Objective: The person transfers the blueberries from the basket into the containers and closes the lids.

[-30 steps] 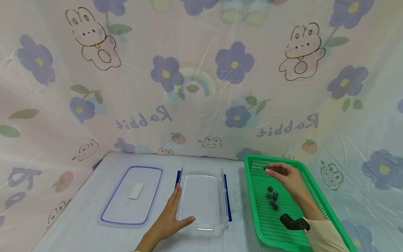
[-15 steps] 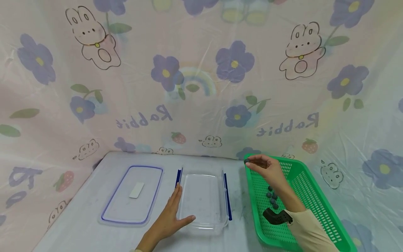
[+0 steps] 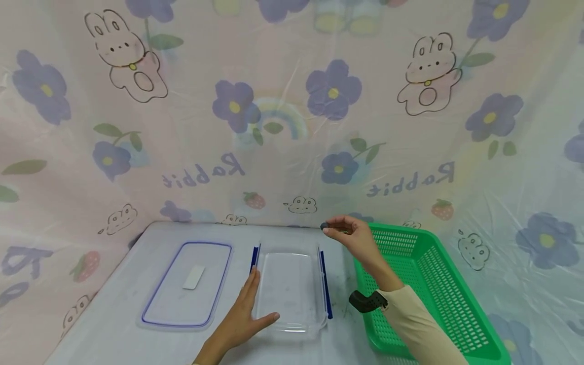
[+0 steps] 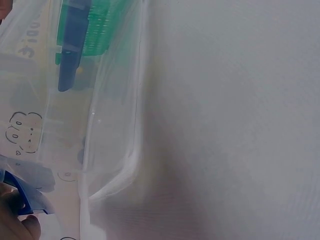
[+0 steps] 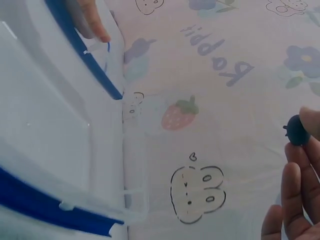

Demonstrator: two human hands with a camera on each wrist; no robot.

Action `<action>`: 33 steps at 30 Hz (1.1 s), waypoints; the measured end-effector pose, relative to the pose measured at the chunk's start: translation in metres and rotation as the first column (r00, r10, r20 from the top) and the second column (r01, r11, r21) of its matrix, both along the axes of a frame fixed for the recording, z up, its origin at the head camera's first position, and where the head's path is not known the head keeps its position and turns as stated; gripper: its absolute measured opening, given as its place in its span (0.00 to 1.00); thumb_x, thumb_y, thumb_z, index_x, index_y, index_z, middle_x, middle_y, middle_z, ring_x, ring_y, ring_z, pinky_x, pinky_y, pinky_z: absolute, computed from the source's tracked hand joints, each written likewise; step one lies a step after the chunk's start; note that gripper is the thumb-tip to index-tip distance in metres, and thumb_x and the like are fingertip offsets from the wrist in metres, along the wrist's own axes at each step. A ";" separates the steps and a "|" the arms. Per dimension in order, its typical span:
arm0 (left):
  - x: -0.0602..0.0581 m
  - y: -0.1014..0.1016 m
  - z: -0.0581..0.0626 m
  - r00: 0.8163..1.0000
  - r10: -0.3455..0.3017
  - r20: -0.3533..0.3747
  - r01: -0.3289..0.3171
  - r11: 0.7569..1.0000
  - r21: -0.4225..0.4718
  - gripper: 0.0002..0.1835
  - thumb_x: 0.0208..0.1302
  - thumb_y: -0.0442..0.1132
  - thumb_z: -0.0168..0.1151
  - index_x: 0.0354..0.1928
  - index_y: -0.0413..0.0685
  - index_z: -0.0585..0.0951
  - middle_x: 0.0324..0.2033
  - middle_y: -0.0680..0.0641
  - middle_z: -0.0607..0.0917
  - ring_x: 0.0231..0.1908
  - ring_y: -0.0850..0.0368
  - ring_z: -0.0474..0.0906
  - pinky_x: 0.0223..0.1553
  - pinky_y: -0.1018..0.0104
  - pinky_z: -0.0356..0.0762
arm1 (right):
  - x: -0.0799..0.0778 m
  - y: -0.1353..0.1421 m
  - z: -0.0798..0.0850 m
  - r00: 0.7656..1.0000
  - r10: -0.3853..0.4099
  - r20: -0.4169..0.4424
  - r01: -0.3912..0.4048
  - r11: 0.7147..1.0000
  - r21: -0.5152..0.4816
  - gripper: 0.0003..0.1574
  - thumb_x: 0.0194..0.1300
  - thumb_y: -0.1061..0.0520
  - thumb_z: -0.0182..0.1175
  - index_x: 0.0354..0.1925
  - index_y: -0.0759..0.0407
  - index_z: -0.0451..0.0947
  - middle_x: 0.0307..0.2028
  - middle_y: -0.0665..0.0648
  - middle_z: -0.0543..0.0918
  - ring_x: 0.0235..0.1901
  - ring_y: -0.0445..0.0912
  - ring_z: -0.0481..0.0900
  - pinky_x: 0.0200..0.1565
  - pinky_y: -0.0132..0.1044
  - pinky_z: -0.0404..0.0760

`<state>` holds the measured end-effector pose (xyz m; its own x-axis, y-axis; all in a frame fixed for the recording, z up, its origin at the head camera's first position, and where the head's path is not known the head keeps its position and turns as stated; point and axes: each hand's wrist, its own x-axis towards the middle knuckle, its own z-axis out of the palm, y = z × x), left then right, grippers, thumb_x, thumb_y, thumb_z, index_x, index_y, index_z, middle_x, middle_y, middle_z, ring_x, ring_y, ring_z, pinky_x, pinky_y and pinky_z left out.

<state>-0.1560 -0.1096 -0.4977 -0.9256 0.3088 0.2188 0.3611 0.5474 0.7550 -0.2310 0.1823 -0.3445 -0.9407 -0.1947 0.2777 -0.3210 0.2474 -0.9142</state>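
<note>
My right hand [image 3: 360,246] pinches a blueberry [image 5: 297,131] between thumb and fingertips. It is above the table, between the clear container and the green basket [image 3: 440,284]. My left hand [image 3: 238,324] lies along the left side of the clear plastic container [image 3: 289,291], fingers straight and thumb spread over its near left corner. In the left wrist view its fingers [image 4: 17,222] are at a blue side latch. The container has no lid on, and nothing shows inside it. Its right blue latch [image 3: 326,286] hangs outward. The basket's blueberries are hidden behind my right forearm.
A clear lid [image 3: 169,299] with a blue seal lies left of the container, a white label [image 3: 193,277] on it. A printed curtain [image 3: 283,167] rises behind the table's far edge. A black wrist mount [image 3: 365,301] sticks out from my right sleeve.
My right hand has carried the blueberry left out of the basket, past its left rim. The left hand has kept its place at the container. The view has turned slightly right.
</note>
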 end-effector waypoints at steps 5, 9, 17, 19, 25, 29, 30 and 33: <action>0.000 0.000 0.001 1.000 0.005 -0.017 -0.005 1.000 0.002 0.58 0.58 0.60 0.67 0.77 0.45 0.41 0.76 0.44 0.40 0.72 0.42 0.40 0.65 0.36 0.50 | -0.003 -0.018 0.013 1.000 0.014 0.006 -0.014 1.000 -0.009 0.18 0.64 0.61 0.65 0.50 0.69 0.78 0.47 0.63 0.80 0.47 0.55 0.77 0.51 0.50 0.76; -0.001 0.000 0.000 0.999 0.006 -0.033 -0.005 1.000 0.008 0.58 0.58 0.61 0.66 0.77 0.45 0.42 0.76 0.43 0.40 0.72 0.40 0.41 0.64 0.36 0.51 | -0.019 -0.027 0.006 1.000 0.012 0.002 -0.012 1.000 -0.009 0.18 0.64 0.61 0.65 0.50 0.68 0.79 0.47 0.61 0.81 0.48 0.53 0.77 0.52 0.48 0.76; -0.001 0.001 0.000 1.000 0.013 -0.027 -0.013 1.000 -0.003 0.57 0.58 0.59 0.67 0.77 0.44 0.42 0.75 0.43 0.41 0.72 0.41 0.41 0.65 0.37 0.50 | -0.041 -0.049 -0.017 1.000 0.013 -0.001 -0.013 0.997 -0.071 0.17 0.60 0.59 0.69 0.47 0.64 0.81 0.43 0.58 0.83 0.44 0.50 0.80 0.48 0.42 0.79; 0.000 0.002 0.000 1.000 0.010 -0.017 -0.010 1.000 -0.003 0.57 0.58 0.59 0.67 0.77 0.44 0.42 0.75 0.43 0.40 0.72 0.41 0.41 0.65 0.37 0.50 | -0.044 -0.056 -0.021 1.000 -0.003 0.011 0.004 0.996 -0.093 0.16 0.59 0.59 0.70 0.46 0.63 0.82 0.42 0.57 0.83 0.43 0.49 0.80 0.47 0.41 0.79; -0.001 0.003 0.000 1.000 0.018 0.014 -0.018 1.000 -0.001 0.58 0.58 0.59 0.67 0.77 0.44 0.42 0.76 0.43 0.40 0.72 0.40 0.42 0.64 0.36 0.52 | -0.051 -0.077 -0.040 0.999 -0.035 0.032 0.039 0.988 -0.148 0.14 0.58 0.62 0.70 0.43 0.63 0.83 0.39 0.56 0.84 0.41 0.48 0.81 0.46 0.38 0.80; -0.002 0.002 0.000 0.999 0.030 0.032 -0.030 1.000 0.004 0.58 0.57 0.60 0.68 0.77 0.47 0.42 0.76 0.45 0.39 0.72 0.41 0.42 0.64 0.36 0.52 | -0.055 -0.090 -0.055 0.996 -0.054 0.066 0.065 0.984 -0.166 0.14 0.58 0.61 0.70 0.43 0.64 0.82 0.38 0.55 0.84 0.40 0.48 0.81 0.45 0.37 0.80; -0.002 0.002 0.000 0.999 0.033 0.038 -0.033 0.999 0.002 0.58 0.56 0.60 0.68 0.77 0.48 0.42 0.76 0.45 0.39 0.72 0.42 0.42 0.64 0.36 0.52 | -0.056 -0.093 -0.059 0.995 -0.060 0.074 0.072 0.984 -0.164 0.15 0.58 0.61 0.70 0.43 0.64 0.82 0.38 0.55 0.84 0.40 0.47 0.81 0.45 0.37 0.80; -0.002 0.003 0.000 0.999 0.033 0.041 -0.033 0.999 0.002 0.58 0.56 0.60 0.68 0.77 0.48 0.42 0.76 0.46 0.39 0.72 0.42 0.41 0.64 0.37 0.52 | -0.059 -0.100 -0.071 0.993 -0.077 0.089 0.091 0.983 -0.158 0.15 0.57 0.59 0.71 0.43 0.64 0.83 0.37 0.54 0.84 0.40 0.46 0.81 0.44 0.36 0.80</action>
